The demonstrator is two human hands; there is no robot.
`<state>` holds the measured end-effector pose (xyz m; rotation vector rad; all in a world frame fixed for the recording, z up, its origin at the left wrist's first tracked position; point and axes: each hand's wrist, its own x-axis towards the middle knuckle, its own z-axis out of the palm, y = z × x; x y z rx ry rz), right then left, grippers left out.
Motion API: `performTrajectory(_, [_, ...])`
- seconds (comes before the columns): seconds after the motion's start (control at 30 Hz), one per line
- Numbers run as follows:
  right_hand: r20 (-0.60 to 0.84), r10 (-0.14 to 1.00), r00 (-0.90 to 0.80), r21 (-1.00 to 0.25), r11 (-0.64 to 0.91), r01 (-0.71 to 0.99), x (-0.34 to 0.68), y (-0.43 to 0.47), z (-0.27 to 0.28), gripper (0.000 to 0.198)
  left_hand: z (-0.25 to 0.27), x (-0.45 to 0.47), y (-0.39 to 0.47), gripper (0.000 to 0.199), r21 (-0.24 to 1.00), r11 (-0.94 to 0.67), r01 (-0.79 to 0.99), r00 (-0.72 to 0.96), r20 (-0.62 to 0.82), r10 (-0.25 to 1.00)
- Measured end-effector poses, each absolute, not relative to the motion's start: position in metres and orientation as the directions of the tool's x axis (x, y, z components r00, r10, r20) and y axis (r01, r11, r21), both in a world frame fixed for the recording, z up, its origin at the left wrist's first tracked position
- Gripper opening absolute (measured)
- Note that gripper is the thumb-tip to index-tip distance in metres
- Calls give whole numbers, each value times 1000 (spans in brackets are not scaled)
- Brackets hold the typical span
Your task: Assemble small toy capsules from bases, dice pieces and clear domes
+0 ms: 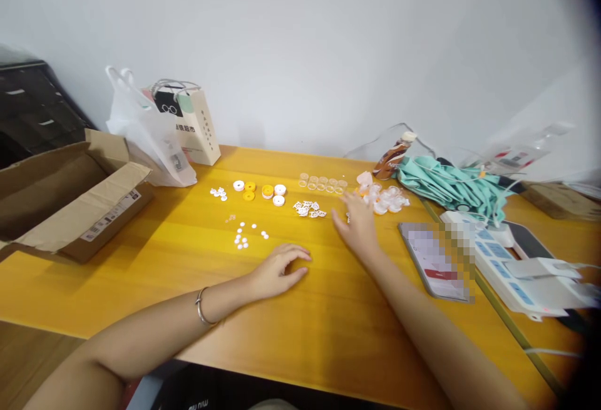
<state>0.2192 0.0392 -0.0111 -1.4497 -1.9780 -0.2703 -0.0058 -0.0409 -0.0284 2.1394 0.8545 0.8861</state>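
Two bare hands reach over a yellow table, where a light pinch, one piece at a time, would likely serve best. Nearer, the left hand curls with thumb and fingers apart, nothing visible in its grasp. Farther off, the right hand spreads thumb from fingers, fingertip contact unclear, between white openwork pieces and clustered clear-and-orange pieces, near a row of clear cups beyond.

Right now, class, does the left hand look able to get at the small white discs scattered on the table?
Probably yes: the left hand looks empty, thumb and fingers apart, and only bare tabletop shows between it and the discs.
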Motion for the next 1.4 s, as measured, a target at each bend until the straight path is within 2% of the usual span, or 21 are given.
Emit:
performTrajectory(0.07, [531, 811, -247, -338, 470, 815, 207, 10, -23, 40, -29, -7, -42, 26, 717, -600, 355, 574, 340, 745])
performTrajectory(0.13, [412, 857, -310, -462, 490, 739, 199, -16, -34, 48, -29, -9, -43, 32, 655, -642, 400, 613, 329, 718])
performTrajectory(0.2, [331, 869, -369, -515, 494, 701, 197, -34, -40, 51, -29, -11, -44, 37, 583, -686, 435, 659, 314, 684])
performTrajectory(0.3, [260, 822, -507, -484, 565, 668, 200, -45, -40, 48, -25, -13, -44, 31, 503, -761, 409, 710, 348, 612])
performTrajectory(0.4, [213, 792, -573, -428, 602, 674, 202, -43, -33, 43, -16, -21, -34, 27, 418, -825, 380, 675, 485, 556])
performTrajectory(0.5, [179, 790, -586, -401, 602, 690, 202, -41, -27, 44, -6, -45, -9, 26, 282, -818, 501, 576, 597, 558])
performTrajectory(0.57, [166, 791, -588, -393, 600, 697, 201, -42, -25, 44, -1, -69, 14, 23, 241, -706, 666, 457, 617, 641])
performTrajectory(0.63, [150, 795, -587, -389, 594, 704, 201, -43, -24, 45, 0, -97, 37, 20, 277, -507, 816, 247, 625, 741])
performTrajectory(0.73, [127, 802, -584, -386, 582, 716, 201, -43, -24, 45, -3, -135, 63, 17, 374, -199, 906, -53, 568, 821])
performTrajectory(0.8, [126, 801, -585, -394, 581, 712, 202, -43, -25, 45, -6, -151, 72, 18, 398, -59, 916, -153, 480, 864])
performTrajectory(0.9, [128, 798, -589, -405, 584, 703, 202, -43, -25, 45, -11, -161, 77, 21, 402, 61, 914, -221, 365, 904])
performTrajectory(1.17, [144, 800, -583, -417, 583, 697, 202, -43, -25, 45, -18, -158, 78, 16, 371, 92, 924, -214, 303, 929])
performTrajectory(1.33, [141, 802, -581, -414, 580, 701, 202, -43, -26, 45, -10, -154, 74, 14, 383, 17, 924, -157, 339, 927])
performTrajectory(1.4, [130, 803, -582, -415, 577, 703, 202, -43, -25, 45, -4, -140, 66, 13, 399, -64, 915, -102, 381, 919])
